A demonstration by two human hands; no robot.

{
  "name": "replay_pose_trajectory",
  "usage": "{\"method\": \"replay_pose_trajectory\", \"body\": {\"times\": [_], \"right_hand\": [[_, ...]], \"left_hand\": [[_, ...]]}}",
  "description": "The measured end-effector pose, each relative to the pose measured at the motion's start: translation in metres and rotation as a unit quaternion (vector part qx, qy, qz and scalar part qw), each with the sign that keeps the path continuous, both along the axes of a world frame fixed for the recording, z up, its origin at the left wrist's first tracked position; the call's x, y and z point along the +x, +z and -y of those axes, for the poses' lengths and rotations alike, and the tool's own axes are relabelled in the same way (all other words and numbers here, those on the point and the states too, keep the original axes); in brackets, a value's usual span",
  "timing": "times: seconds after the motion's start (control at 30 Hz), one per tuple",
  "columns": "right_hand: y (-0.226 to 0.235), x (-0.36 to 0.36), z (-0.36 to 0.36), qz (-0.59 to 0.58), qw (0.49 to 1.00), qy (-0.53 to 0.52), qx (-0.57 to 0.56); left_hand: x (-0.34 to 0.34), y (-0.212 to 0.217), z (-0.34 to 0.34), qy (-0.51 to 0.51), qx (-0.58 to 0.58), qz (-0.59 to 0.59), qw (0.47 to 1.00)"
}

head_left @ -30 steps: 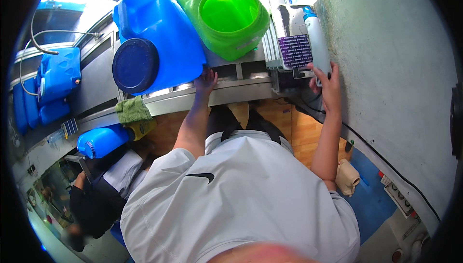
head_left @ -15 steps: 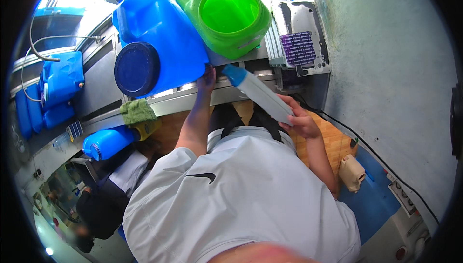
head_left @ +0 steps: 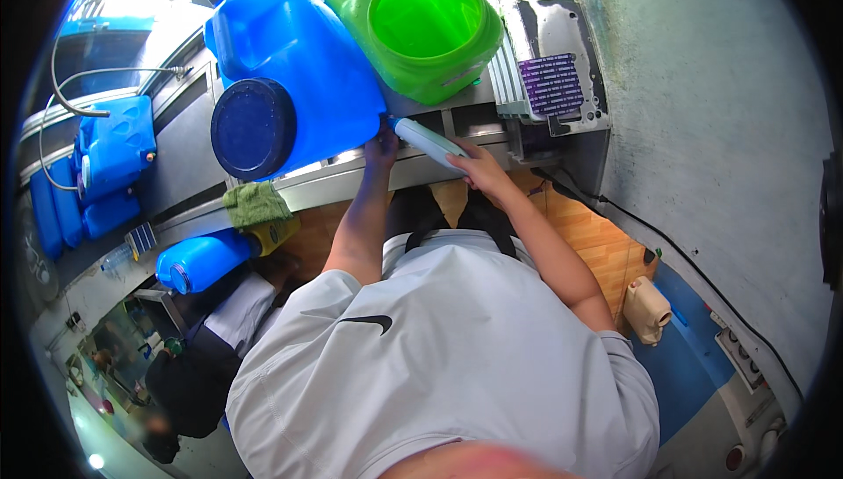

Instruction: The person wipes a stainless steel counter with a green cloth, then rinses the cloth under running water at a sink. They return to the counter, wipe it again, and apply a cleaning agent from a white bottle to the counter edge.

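Note:
A large blue jug (head_left: 329, 66) with a round dark blue cap (head_left: 254, 129) lies on the metal counter, its cap toward me. My left hand (head_left: 381, 147) is at the jug's near right corner. Its fingers are shaded and partly hidden there, so their grip is unclear. Closed around a long pale grey tool, my right hand (head_left: 479, 167) points it up and left. The tool (head_left: 428, 142) has a blue front end, which meets or nearly meets the jug's corner beside my left fingers. Right of the blue jug stands a green jug (head_left: 421, 49) with a wide open mouth.
A metal box with a purple patterned packet (head_left: 551, 86) stands at the back right. A green cloth (head_left: 256, 204) hangs over the counter edge. Blue containers (head_left: 118, 141) stand far left; another blue jug (head_left: 206, 259) is below. A black cable (head_left: 650, 229) runs along the right wall. Another person (head_left: 193, 382) is lower left.
My right hand has moved left and up, bringing the tool's blue end to the blue jug's corner. My left hand stays at that corner.

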State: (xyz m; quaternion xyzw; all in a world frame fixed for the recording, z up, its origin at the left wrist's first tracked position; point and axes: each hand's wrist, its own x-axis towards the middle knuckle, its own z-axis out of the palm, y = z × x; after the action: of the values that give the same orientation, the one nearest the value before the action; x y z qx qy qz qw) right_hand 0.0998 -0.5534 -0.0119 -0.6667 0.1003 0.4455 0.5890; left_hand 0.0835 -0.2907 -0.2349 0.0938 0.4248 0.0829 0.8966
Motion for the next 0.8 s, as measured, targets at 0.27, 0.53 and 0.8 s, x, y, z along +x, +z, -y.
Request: {"method": "replay_pose_trajectory", "body": {"times": [0.27,0.53,0.8], "right_hand": [[-0.004,0.005,-0.010,0.022,1.000,0.001,-0.019],[-0.010,0.007,-0.014,0.018,1.000,0.012,-0.020],[-0.012,0.008,-0.018,0.056,0.997,0.049,-0.037]], "left_hand": [[-0.003,-0.016,-0.004,-0.031,0.033,0.042,0.998],[-0.003,-0.014,-0.005,-0.042,0.042,0.034,0.998],[-0.001,0.009,-0.001,-0.073,0.063,0.005,0.995]]}}
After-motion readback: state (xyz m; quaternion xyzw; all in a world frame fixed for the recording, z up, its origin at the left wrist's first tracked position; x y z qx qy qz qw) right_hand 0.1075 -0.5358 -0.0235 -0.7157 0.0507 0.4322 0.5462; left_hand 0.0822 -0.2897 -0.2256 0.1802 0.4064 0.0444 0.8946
